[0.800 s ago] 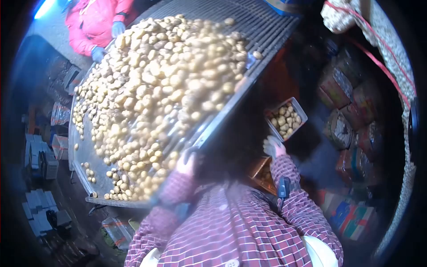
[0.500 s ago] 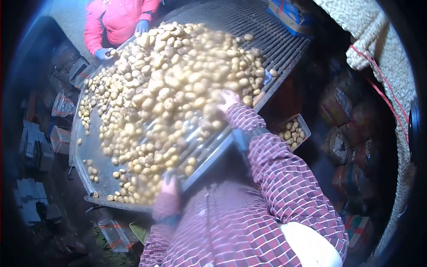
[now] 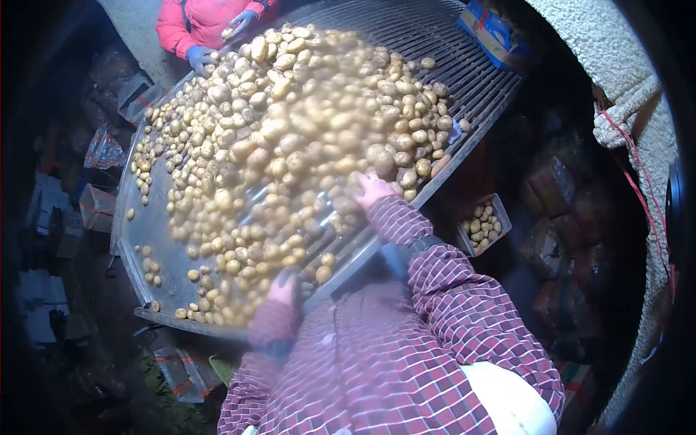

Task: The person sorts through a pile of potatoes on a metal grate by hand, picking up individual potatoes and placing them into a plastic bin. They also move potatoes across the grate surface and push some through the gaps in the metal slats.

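Note:
A large heap of potatoes (image 3: 268, 138) covers a metal sorting table (image 3: 156, 275) with a slatted surface. My right hand (image 3: 373, 191) reaches onto the near right side of the heap, fingers stretched out against the potatoes. My left hand (image 3: 284, 290) is lower, at the table's near edge beside some loose potatoes; it is blurred, and its fingers cannot be made out clearly. Many potatoes around the middle of the heap are smeared by motion.
Across the table stands a person in a red jacket (image 3: 217, 22) with gloved hands at the heap. A blue box (image 3: 487, 32) rests at the far right corner. A bin of potatoes (image 3: 484, 226) stands below the right edge; boxes (image 3: 96, 206) are at left.
The view has shifted a little. My right hand stays at the heap's near side and my left near the edge. Opposite, the person's hands have moved, one now holding a potato.

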Demonstrator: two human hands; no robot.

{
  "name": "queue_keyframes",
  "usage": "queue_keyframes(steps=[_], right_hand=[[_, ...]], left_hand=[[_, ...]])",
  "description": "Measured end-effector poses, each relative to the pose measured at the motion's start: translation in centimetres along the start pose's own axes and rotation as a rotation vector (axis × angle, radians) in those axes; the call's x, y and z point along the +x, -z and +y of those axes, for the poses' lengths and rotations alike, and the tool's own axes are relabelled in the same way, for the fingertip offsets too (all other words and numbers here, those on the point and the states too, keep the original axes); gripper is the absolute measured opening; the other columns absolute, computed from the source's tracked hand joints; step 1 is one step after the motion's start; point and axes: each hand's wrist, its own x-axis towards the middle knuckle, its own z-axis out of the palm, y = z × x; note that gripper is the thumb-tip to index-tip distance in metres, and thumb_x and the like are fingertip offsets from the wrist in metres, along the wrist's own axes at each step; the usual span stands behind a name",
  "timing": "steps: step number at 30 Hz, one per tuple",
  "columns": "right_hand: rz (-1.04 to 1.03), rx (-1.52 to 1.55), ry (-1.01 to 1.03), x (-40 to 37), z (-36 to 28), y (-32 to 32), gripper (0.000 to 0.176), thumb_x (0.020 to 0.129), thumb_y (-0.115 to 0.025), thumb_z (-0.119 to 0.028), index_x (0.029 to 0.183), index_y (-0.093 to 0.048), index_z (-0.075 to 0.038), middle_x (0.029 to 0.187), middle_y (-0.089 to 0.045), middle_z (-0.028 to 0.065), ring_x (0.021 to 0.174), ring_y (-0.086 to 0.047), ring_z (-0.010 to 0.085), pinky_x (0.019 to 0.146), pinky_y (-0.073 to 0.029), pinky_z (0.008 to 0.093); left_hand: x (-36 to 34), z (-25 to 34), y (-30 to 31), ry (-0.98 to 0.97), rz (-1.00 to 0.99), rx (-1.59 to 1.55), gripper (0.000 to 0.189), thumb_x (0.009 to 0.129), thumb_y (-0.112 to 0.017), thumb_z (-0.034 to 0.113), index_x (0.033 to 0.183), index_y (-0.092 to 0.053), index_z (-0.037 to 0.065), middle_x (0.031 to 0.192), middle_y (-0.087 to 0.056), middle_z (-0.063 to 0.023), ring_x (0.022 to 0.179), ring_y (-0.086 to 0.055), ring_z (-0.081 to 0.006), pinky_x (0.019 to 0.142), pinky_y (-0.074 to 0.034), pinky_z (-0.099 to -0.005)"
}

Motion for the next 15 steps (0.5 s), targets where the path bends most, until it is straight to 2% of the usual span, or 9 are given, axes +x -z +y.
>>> queue_keyframes(steps=[1, 3, 4, 7, 9, 11, 13, 14, 15], right_hand=[[-0.034, 0.011, 0.008, -0.2, -0.5, 0.6, 0.054, 0.088, -0.059, -0.039, 0.139, -0.049, -0.027, 0.140, -0.050, 0.0199, 0.113, -0.061, 0.0324, 0.094, -0.049, 0.0420], [0.075, 0.311, 0.033, 0.3, 1.1, -0.3, 0.053, 0.084, -0.066, -0.038, 0.130, -0.055, -0.014, 0.130, -0.057, 0.0192, 0.113, -0.061, 0.0310, 0.096, -0.048, 0.0411], [0.129, 0.453, 0.052, 0.9, 2.4, -0.8, 0.054, 0.082, -0.070, -0.038, 0.126, -0.058, -0.008, 0.126, -0.061, 0.0188, 0.113, -0.061, 0.0303, 0.097, -0.048, 0.0406], [-0.007, 0.872, -0.054, 1.8, 3.7, -1.3, 0.058, 0.080, -0.073, -0.039, 0.122, -0.060, -0.002, 0.112, -0.067, 0.0201, 0.112, -0.062, 0.0285, 0.097, -0.048, 0.0391], [-0.013, 0.498, 0.000, -0.8, 1.9, 0.8, 0.054, 0.084, -0.069, -0.043, 0.126, -0.060, -0.010, 0.120, -0.064, 0.0209, 0.113, -0.062, 0.0299, 0.099, -0.047, 0.0398], [-0.121, 0.158, 0.069, -2.0, -0.7, 1.7, 0.052, 0.085, -0.067, -0.041, 0.128, -0.058, -0.014, 0.129, -0.057, 0.0218, 0.113, -0.061, 0.0330, 0.098, -0.047, 0.0411], [-0.177, 0.011, 0.169, -1.4, -1.6, -0.9, 0.055, 0.084, -0.067, -0.037, 0.134, -0.053, -0.017, 0.131, -0.053, 0.0227, 0.114, -0.059, 0.0355, 0.098, -0.047, 0.0427], [-0.204, -0.061, 0.219, -1.0, -1.8, -2.0, 0.057, 0.084, -0.066, -0.035, 0.136, -0.050, -0.018, 0.133, -0.051, 0.0231, 0.114, -0.059, 0.0367, 0.098, -0.047, 0.0434], [-0.234, -0.106, 0.208, -1.0, -2.6, -1.7, 0.057, 0.084, -0.066, -0.032, 0.136, -0.049, -0.019, 0.131, -0.052, 0.0234, 0.113, -0.059, 0.0370, 0.097, -0.047, 0.0440]], left_hand=[[0.3, 0.0, 0.2, 0.005, -0.020, -0.005, 0.035, 0.099, -0.049, 0.016, 0.131, -0.045, 0.002, 0.104, -0.062, -0.0177, 0.077, -0.067, -0.0292, 0.068, -0.057, -0.0391], [0.8, 0.0, 0.3, 0.018, -0.066, -0.021, 0.037, 0.099, -0.052, 0.017, 0.132, -0.045, 0.003, 0.106, -0.061, -0.0176, 0.080, -0.066, -0.0297, 0.070, -0.057, -0.0403], [0.9, 0.3, -0.2, -0.039, -0.159, 0.021, 0.038, 0.098, -0.054, 0.018, 0.132, -0.045, 0.003, 0.109, -0.061, -0.0167, 0.085, -0.065, -0.0298, 0.073, -0.057, -0.0413], [1.8, 0.8, -1.6, -0.104, -0.332, 0.008, 0.042, 0.097, -0.057, 0.020, 0.134, -0.044, 0.005, 0.116, -0.060, -0.0135, 0.101, -0.061, -0.0296, 0.082, -0.055, -0.0447], [3.7, -0.1, -2.8, -0.016, -0.327, -0.100, 0.046, 0.096, -0.057, 0.023, 0.137, -0.042, 0.007, 0.122, -0.058, -0.0105, 0.110, -0.057, -0.0286, 0.086, -0.054, -0.0461], [4.2, 0.5, -4.5, 0.049, -0.322, -0.127, 0.049, 0.097, -0.055, 0.027, 0.140, -0.039, 0.011, 0.127, -0.057, -0.0073, 0.116, -0.054, -0.0274, 0.090, -0.053, -0.0468], [2.6, 2.8, -6.7, 0.140, -0.310, -0.251, 0.050, 0.098, -0.053, 0.029, 0.143, -0.037, 0.013, 0.129, -0.056, -0.0076, 0.115, -0.054, -0.0274, 0.090, -0.053, -0.0460], [3.2, 2.9, -7.0, 0.131, -0.276, -0.148, 0.052, 0.099, -0.050, 0.030, 0.146, -0.032, 0.016, 0.130, -0.055, -0.0075, 0.114, -0.055, -0.0270, 0.090, -0.053, -0.0465], [3.4, 2.6, -7.1, 0.117, -0.229, -0.206, 0.051, 0.100, -0.048, 0.030, 0.145, -0.033, 0.014, 0.133, -0.053, -0.0115, 0.113, -0.055, -0.0294, 0.090, -0.053, -0.0465]])
